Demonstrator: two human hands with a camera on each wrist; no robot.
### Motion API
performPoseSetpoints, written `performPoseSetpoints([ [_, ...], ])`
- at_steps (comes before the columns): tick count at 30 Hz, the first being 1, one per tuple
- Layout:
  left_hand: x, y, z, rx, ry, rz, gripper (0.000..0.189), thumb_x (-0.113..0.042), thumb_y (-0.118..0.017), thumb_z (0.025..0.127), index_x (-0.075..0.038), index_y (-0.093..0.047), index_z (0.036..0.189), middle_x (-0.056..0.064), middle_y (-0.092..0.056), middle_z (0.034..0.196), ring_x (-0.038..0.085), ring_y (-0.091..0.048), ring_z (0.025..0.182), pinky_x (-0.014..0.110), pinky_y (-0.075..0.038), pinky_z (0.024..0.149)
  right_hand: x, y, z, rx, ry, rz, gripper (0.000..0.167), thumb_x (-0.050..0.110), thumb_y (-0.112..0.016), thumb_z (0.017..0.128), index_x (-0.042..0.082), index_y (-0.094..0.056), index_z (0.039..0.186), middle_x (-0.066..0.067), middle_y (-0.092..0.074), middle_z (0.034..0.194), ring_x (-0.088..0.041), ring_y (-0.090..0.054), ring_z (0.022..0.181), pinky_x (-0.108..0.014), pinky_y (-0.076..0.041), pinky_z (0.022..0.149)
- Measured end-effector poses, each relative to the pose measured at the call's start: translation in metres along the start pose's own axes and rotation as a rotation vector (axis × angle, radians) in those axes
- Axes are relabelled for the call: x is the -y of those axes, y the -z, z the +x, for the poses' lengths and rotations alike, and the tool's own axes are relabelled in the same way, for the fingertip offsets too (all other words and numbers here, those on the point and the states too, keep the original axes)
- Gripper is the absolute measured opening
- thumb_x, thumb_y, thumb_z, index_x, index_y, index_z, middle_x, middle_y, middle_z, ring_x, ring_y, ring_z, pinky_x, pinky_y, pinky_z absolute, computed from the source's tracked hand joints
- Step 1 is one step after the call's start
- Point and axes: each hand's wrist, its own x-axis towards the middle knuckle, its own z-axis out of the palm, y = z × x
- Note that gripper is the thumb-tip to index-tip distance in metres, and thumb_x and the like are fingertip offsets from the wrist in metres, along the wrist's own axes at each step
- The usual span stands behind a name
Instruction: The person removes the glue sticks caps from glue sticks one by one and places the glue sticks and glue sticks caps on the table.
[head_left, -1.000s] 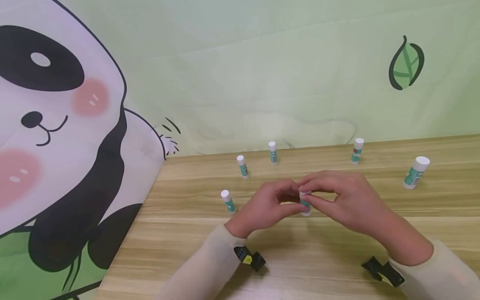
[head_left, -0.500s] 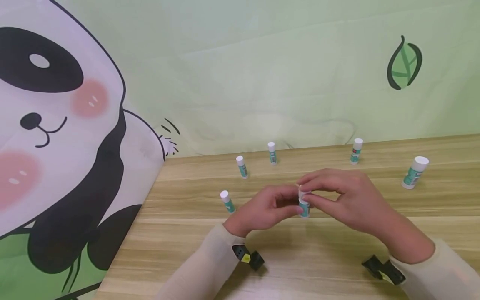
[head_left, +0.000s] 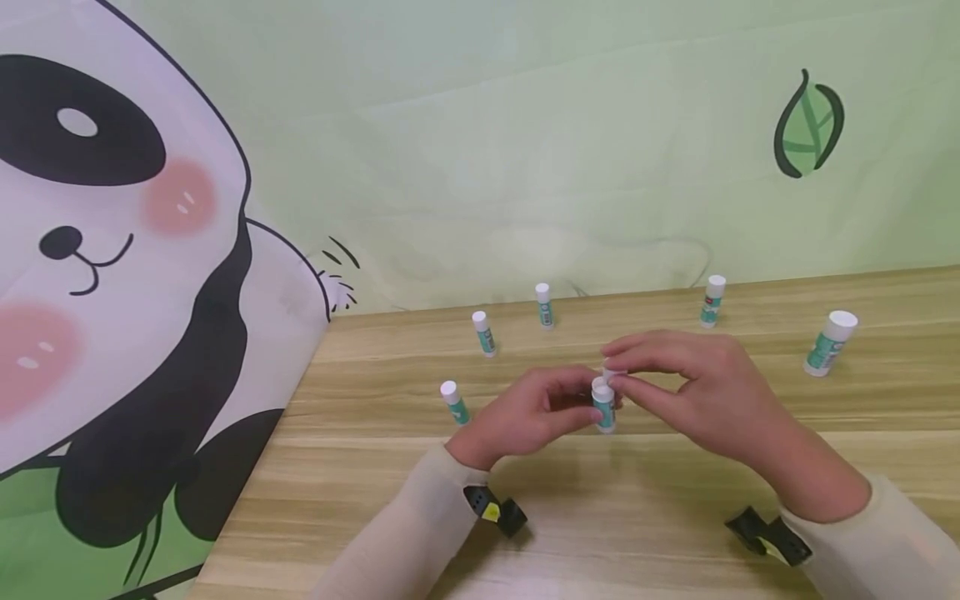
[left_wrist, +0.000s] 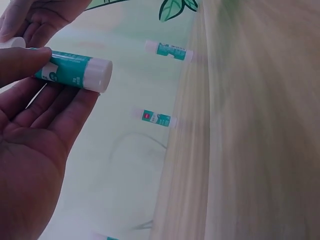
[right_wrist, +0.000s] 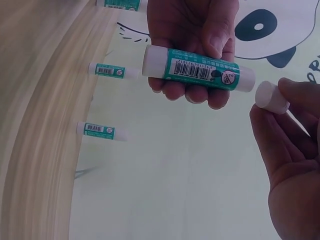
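Observation:
My left hand (head_left: 536,412) holds a glue stick (head_left: 603,408) between thumb and fingers, upright over the table. Its teal label with a barcode shows in the right wrist view, and its top end stands uncapped. My right hand (head_left: 693,375) pinches the white cap (right_wrist: 271,97) between thumb and fingers, just apart from the tube's top end. In the left wrist view the glue stick (left_wrist: 72,70) lies across the fingers with the thumb pressed on its label.
Several capped glue sticks stand upright around the hands, among them one at far right (head_left: 830,343), one at back right (head_left: 713,301) and one by the left wrist (head_left: 454,403). The wooden table (head_left: 600,517) meets a green panda-print cloth (head_left: 480,150) behind.
The right hand has pulled the cap off the glue stick and moved it slightly up and right. The left hand keeps its hold on the tube, nearly in place.

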Motion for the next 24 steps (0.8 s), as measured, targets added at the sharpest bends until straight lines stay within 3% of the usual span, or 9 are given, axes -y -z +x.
performPoseSetpoints([
  [5, 0.007, 0.002, 0.002, -0.045, 0.032, 0.031, 0.031, -0.005, -0.059, 0.095, -0.002, -0.059, 0.126, 0.018, -0.065, 0.121, 0.01, -0.063, 0.107, 0.028, -0.053, 0.095, -0.007, -0.001, -0.003, -0.013, -0.053, -0.027, 0.029, 0.001, -0.085, 0.067, 0.018, -0.077, 0.089, 0.002, -0.076, 0.095, -0.009, -0.071, 0.093, -0.006, -0.051, 0.07],
  [11, 0.013, 0.002, 0.002, -0.083, 0.102, 0.083, 0.029, -0.005, -0.061, 0.095, -0.002, -0.061, 0.123, 0.017, -0.065, 0.119, 0.012, -0.064, 0.106, 0.023, -0.053, 0.094, -0.021, -0.004, -0.01, 0.017, -0.143, -0.012, 0.024, -0.001, -0.084, 0.069, 0.014, -0.075, 0.086, 0.0, -0.075, 0.094, 0.0, -0.069, 0.085, -0.005, -0.05, 0.077],
  [24, 0.027, 0.001, 0.005, -0.162, 0.201, 0.19, 0.03, -0.013, -0.064, 0.094, -0.004, -0.061, 0.122, 0.003, -0.068, 0.11, 0.009, -0.065, 0.103, 0.019, -0.052, 0.092, -0.043, -0.012, -0.022, 0.149, -0.281, 0.001, 0.017, 0.004, -0.078, 0.078, 0.017, -0.069, 0.082, 0.002, -0.073, 0.093, 0.002, -0.066, 0.082, -0.023, -0.058, 0.076],
])
